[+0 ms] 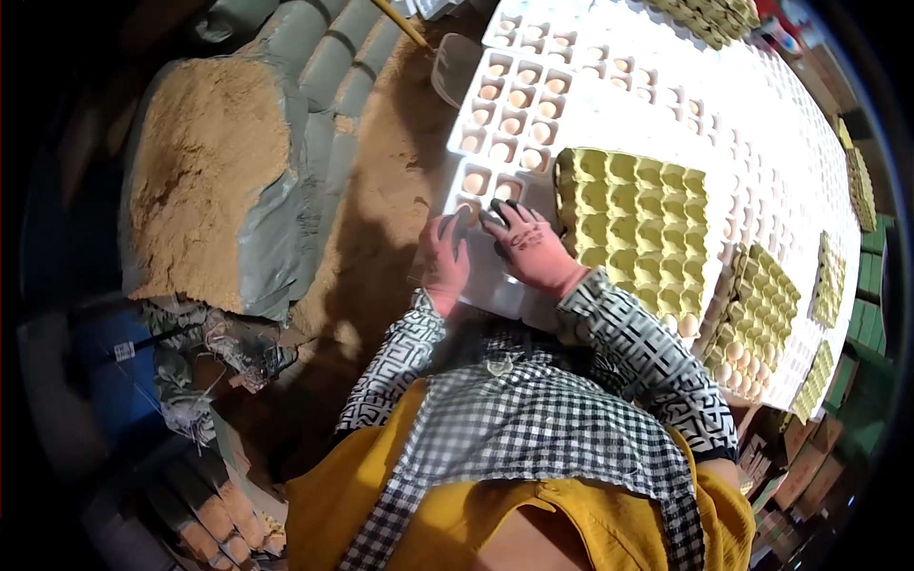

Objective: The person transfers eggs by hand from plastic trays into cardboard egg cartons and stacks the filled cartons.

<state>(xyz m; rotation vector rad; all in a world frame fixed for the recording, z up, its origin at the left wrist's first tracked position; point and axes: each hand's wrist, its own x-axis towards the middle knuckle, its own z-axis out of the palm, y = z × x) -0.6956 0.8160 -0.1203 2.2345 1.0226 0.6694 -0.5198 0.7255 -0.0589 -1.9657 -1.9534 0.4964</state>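
Both my hands wear pink gloves with dark fingertips. My left hand [446, 259] rests at the left edge of a white compartment tray [490, 303], fingers stretched towards an egg [466, 206] in its compartment. My right hand [535, 251] reaches over the same tray with its fingers spread and bent, the tips close to another egg [509, 189]. Whether the fingertips press on the eggs is hard to see. One more egg [475, 182] sits in the corner compartment above. To the right of my right hand lies a yellow-green egg carton [633, 224], its cups mostly bare, with a few eggs at the near end.
Beyond, white trays [514, 100] full of eggs cover the wide table. A second carton [762, 300] at right holds several eggs [741, 369]. Stacked cartons [705, 17] stand at the far edge. On the left is an opened sack of sawdust-like material [209, 176] beside other grey sacks [328, 57].
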